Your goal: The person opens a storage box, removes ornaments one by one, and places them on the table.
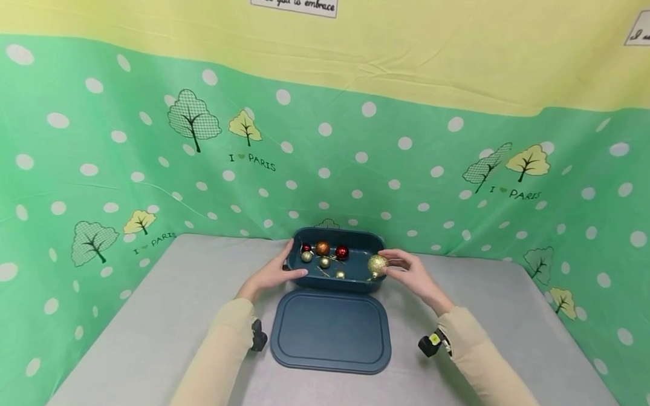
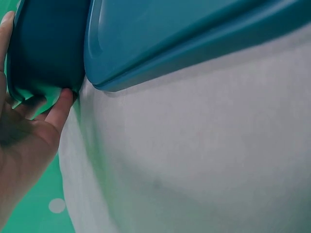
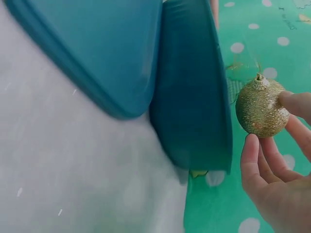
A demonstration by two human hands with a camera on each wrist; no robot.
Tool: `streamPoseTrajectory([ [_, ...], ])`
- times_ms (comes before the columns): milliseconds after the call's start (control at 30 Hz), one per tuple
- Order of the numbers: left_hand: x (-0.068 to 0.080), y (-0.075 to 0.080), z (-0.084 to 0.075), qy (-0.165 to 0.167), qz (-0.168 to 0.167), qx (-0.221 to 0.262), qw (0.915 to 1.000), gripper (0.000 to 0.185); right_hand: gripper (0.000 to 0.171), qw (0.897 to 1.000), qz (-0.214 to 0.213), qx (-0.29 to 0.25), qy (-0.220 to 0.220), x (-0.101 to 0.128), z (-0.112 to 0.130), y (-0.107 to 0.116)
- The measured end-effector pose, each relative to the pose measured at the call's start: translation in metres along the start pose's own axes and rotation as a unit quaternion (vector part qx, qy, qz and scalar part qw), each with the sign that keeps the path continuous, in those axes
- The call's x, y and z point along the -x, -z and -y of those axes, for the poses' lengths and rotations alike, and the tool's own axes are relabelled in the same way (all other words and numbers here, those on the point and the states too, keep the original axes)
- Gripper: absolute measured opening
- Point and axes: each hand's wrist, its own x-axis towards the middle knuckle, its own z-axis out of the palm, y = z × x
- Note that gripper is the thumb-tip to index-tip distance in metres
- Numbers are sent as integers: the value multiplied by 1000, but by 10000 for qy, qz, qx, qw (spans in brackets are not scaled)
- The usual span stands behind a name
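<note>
The right hand (image 1: 417, 276) pinches a gold glitter bauble (image 1: 377, 264) between curled fingers (image 3: 257, 160) and thumb, holding it at the right rim of the dark teal box (image 1: 329, 280), just above the opening. The left hand (image 1: 273, 273) grips the box's left end, fingers (image 2: 60, 109) curled against its wall. The box stands on the grey tabletop (image 1: 162, 317) holding smaller red, copper and gold baubles (image 1: 323, 249); its lid (image 1: 331, 330) lies flat directly in front.
</note>
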Motion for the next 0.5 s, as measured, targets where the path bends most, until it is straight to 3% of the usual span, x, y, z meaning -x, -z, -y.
streamPoseTrajectory([
  [500, 0, -1, 2, 13, -31, 44, 10000, 100, 40, 9991, -376, -10, -219, 15, -26, 34],
])
